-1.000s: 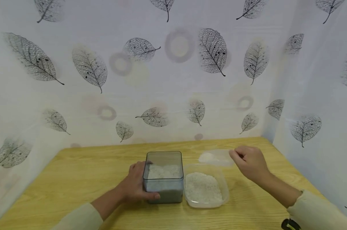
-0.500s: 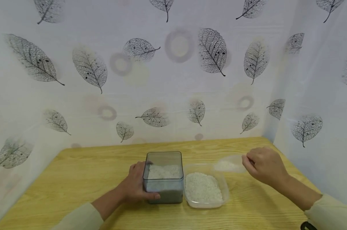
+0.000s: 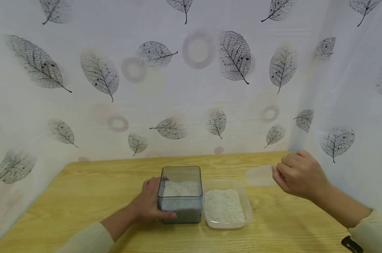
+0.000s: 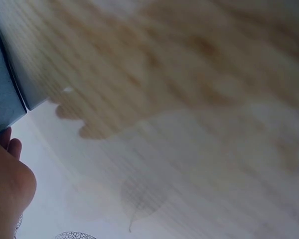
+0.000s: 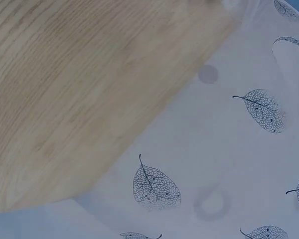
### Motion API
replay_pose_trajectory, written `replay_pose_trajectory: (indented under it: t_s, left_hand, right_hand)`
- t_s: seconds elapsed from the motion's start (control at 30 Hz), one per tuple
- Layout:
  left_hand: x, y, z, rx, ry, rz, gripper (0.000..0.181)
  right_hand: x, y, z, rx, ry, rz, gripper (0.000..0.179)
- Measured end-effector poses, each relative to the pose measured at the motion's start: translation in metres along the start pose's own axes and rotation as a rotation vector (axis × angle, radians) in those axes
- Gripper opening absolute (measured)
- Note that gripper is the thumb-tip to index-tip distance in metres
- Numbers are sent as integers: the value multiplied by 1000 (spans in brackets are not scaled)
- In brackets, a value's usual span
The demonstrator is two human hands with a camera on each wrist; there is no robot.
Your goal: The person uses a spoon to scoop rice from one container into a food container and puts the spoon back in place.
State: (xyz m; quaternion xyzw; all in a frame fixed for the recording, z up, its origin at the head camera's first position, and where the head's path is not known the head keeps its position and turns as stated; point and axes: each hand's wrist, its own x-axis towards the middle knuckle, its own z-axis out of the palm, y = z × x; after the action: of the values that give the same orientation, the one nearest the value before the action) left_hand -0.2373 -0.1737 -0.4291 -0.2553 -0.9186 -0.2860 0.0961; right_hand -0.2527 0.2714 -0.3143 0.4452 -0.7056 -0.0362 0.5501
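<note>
Left hand point(image 3: 149, 203) grips the gray-tinted rice container point(image 3: 186, 211), bracing it; right hand point(image 3: 301, 174) holds a translucent scoop point(image 3: 259, 176) (best moved gently, to avoid spills).

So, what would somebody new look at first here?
Probably the big lacy leaves on the pale backdrop behind the table. Next, in the middle, a grey box of white grains in the left grip, and a clear box of them just to its right. Then a pale scoop in the right grip, further right.
</note>
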Motion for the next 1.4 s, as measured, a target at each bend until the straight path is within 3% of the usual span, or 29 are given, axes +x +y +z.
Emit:
replay_pose_trajectory:
  t_s: [0.5,0.83,1.0,1.1,1.27,1.4]
  left_hand:
    - [2,3,-3,15,-36,-17,108]
    - [1,1,-1,7,-27,-1,107]
    - [0,1,-2,5,-15,1,106]
    - [0,2,-2,4,-25,-10,108]
    - [1,3,-4,-2,-36,-25,110]
    - [2,4,-4,3,-26,-9,108]
  right_hand:
    - [39,-7,-1,33,158,-93,47]
    - [81,-22,21,65,182,-7,44]
    - [108,-39,41,91,152,-64,44]
    - [119,-53,50,93,87,-108,42]
    - [129,-74,65,92,-37,-184,43]
    - [130,-85,77,76,-92,-263,33]
